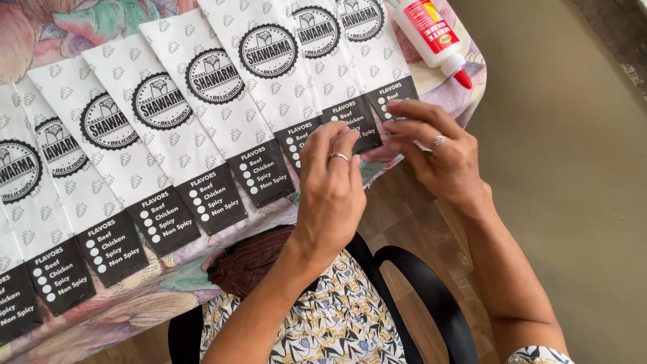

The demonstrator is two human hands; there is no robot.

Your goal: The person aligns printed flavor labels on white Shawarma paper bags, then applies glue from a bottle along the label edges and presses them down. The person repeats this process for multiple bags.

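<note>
Held at the near edge of the bench (450,86), at the right end of a long row: a white paper bag (306,81) with a round black emblem and a black lower flap. Pinched at that flap by the left hand (330,192), grip narrow, fingertips drawn together on the paper, a ring on one finger. Met just beside by the right hand (445,158), also ringed, grip narrow as well, fingers bent onto the black flap of the last bag (377,57) in the row. Could not tell whether anything small was kept between the fingers.

Overlapped like tiles, the other bags (168,135), all of the same print, running away to the left over a flowered cloth (128,307). Lay beyond the last bag, near the far corner of the bench: a white glue bottle (431,34) with red label and red cap, on its side, well apart from both hands.

Below the hands, a brown stitched thing (253,259) in the lap, partly hidden under the bench edge, on a patterned dress (337,323). Showed under the right forearm a black chair arm (424,286), and past it a plain floor (573,168).
</note>
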